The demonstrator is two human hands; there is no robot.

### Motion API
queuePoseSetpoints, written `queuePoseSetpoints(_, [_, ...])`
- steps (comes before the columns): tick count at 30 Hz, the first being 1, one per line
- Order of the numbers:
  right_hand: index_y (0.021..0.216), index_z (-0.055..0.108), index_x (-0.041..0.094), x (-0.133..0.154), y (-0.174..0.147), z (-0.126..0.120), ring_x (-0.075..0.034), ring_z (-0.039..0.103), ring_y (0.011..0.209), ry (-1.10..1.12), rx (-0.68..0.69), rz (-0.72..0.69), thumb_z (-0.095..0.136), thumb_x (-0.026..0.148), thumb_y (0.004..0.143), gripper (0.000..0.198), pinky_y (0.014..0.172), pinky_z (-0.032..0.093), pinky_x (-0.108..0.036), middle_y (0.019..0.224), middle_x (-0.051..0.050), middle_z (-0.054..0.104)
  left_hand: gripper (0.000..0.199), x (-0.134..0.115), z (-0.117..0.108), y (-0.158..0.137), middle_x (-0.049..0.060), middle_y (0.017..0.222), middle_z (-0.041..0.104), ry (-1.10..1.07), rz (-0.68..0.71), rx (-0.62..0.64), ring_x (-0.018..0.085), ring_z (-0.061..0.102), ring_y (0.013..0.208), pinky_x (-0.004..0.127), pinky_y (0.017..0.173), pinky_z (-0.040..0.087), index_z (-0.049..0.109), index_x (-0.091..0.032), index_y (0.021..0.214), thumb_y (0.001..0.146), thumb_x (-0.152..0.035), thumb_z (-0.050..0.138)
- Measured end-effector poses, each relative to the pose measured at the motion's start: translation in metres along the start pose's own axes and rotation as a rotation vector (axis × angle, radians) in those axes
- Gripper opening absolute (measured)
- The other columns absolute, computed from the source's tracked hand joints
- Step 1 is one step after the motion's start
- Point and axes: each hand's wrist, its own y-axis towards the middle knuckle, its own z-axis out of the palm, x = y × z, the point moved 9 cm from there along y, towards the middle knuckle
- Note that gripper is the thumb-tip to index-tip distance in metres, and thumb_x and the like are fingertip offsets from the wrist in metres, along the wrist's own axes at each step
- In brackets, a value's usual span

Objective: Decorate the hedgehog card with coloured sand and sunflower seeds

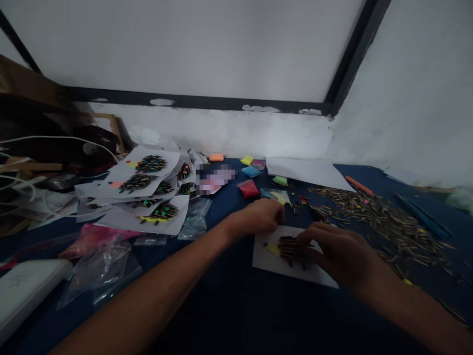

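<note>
1. Near the centre of the frame, a little to the right, lies a white paper sheet [291, 256] on the dark blue table [236, 315]. On it we see a small figure made of dark seeds [290, 248] with a yellow part at its left end.

2. Our left hand [260, 217] rests on the upper left edge of this sheet. Its fingers are curled together, and they seem to press the sheet down, but we cannot tell if they pinch anything.

3. Our right hand [338, 254] lies over the right side of the figure. Its fingers are bent and close together, with the tips touching the seeds. If a single seed is between them, we cannot tell.

4. At the right of the frame a wide heap of loose seeds [384, 222] is spread on the table, near the right hand. Above the hands, in the middle of the frame, lie small coloured clay pieces [249, 189], red, blue, yellow, green and orange.

5. In the left part of the frame stands a pile of finished sheets [148, 192] with similar figures, and below it some clear plastic bags [99, 261].

6. What could go wrong, in our judgement: the right hand covers the figure, so a sideways slide of the palm could push seeds out of their rows. If the left hand lifts, the light sheet could shift under the fingertips. Also the right forearm is close to the loose heap and could sweep seeds onto the sheet.
</note>
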Motion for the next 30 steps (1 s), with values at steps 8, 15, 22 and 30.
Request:
queuePoseSetpoints(8, [0.079,0.068,0.025,0.002,0.0,-0.003,-0.014,0.063,0.056,-0.01,-0.028,-0.003,0.054,0.027,0.092,0.019,0.05,0.042,-0.025,0.075,-0.002,0.066,0.031,0.001,0.0,0.0,0.009,0.102,0.072,0.0,-0.007,0.004,0.018,0.064,0.088,0.025,0.074,0.047,0.07,-0.012,0.099,0.075,-0.004,0.053])
queuePoseSetpoints(15, [0.081,0.07,0.024,0.001,-0.001,0.0,-0.014,0.065,0.06,-0.074,0.004,-0.014,0.05,0.024,0.093,0.023,0.051,0.043,-0.024,0.078,-0.003,0.066,0.031,-0.002,0.0,0.0,0.008,0.103,0.071,0.032,-0.005,0.016,0.017,0.063,0.088,0.023,0.073,0.046,0.069,-0.012,0.101,0.077,-0.003,0.051])
queuePoseSetpoints(22, [0.087,0.071,0.024,0.0,-0.003,0.005,-0.016,0.068,0.066,-0.108,0.062,-0.024,0.052,0.02,0.091,0.02,0.056,0.048,-0.027,0.084,-0.004,0.067,0.032,-0.002,0.001,0.0,0.008,0.104,0.071,0.044,-0.006,0.014,0.018,0.063,0.088,0.025,0.074,0.047,0.069,-0.013,0.102,0.077,-0.003,0.051])
queuePoseSetpoints(30, [0.092,0.073,0.026,-0.002,-0.005,0.009,-0.015,0.067,0.065,-0.127,0.083,-0.018,0.053,0.021,0.092,0.021,0.053,0.045,-0.027,0.086,-0.004,0.067,0.03,-0.003,-0.001,-0.002,0.008,0.102,0.071,0.029,-0.025,0.021,0.016,0.063,0.084,0.023,0.068,0.044,0.069,-0.013,0.099,0.078,-0.004,0.051])
